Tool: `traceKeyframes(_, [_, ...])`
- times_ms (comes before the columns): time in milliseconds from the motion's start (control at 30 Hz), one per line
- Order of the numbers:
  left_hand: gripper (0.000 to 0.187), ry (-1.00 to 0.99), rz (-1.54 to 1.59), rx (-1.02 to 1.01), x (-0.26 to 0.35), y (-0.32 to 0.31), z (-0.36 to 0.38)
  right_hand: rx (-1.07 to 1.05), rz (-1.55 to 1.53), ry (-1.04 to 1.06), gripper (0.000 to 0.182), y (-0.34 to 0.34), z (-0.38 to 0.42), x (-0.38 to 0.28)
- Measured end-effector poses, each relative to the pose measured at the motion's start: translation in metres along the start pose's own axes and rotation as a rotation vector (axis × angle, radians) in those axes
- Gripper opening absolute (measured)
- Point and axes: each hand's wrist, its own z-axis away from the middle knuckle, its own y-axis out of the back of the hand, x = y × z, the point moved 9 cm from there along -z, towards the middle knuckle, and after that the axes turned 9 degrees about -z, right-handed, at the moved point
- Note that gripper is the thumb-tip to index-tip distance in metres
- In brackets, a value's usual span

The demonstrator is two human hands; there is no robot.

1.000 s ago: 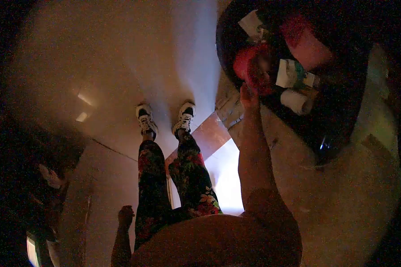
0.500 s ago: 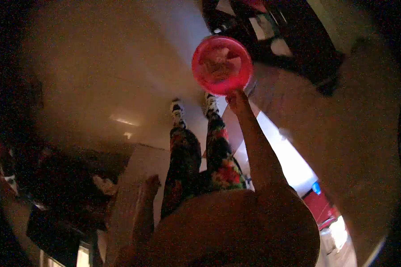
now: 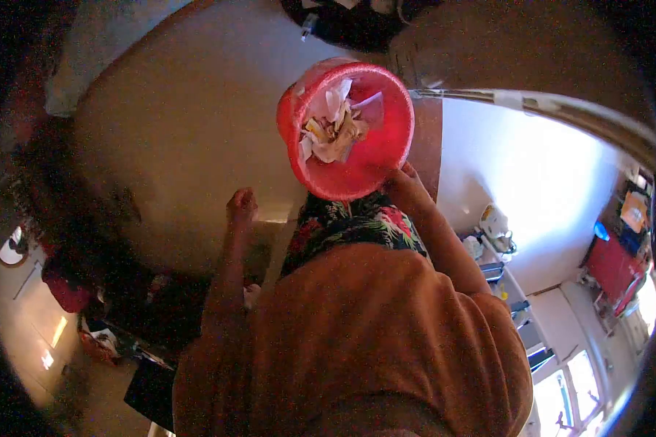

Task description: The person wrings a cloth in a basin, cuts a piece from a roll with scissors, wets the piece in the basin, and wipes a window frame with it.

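Above the floor (image 3: 197,109), in front of the person's legs, hangs a red bin (image 3: 380,149), its mouth upward. Crumpled paper (image 3: 339,142) lies inside, toward the left wall. The right hand (image 3: 408,186) grips the near right rim, presumably leaving the mouth unblocked; the left hand (image 3: 242,206) is loosely closed, well apart, nothing visible in it.

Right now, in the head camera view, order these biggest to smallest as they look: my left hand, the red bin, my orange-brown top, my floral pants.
1. Orange-brown top
2. Red bin
3. Floral pants, counting only the part that shows
4. Left hand
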Motion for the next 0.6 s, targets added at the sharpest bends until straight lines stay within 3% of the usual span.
traceKeyframes(100, [0.025,-0.062,-0.141,-0.065,0.031,0.004,-0.032,0.057,-0.041,0.048,0.034,-0.003,0.015,0.005])
traceKeyframes(233, [0.023,0.138,-0.020,-0.080,0.111,-0.003,-0.035,-0.042,-0.054,0.060,0.035,-0.032,0.031,0.001])
traceKeyframes(333, [0.021,-0.057,0.674,-0.374,0.113,0.009,-0.087,-0.101,-0.132,0.131,0.035,-0.059,0.052,-0.007])
traceKeyframes(433, [0.020,-0.191,-0.052,-0.138,0.214,0.028,-0.065,-0.029,-0.177,0.162,0.037,-0.085,0.077,-0.018])
traceKeyframes(600, [0.021,-0.313,-0.102,-0.128,0.307,0.039,-0.025,-0.094,-0.131,0.186,0.029,-0.073,0.076,0.000])
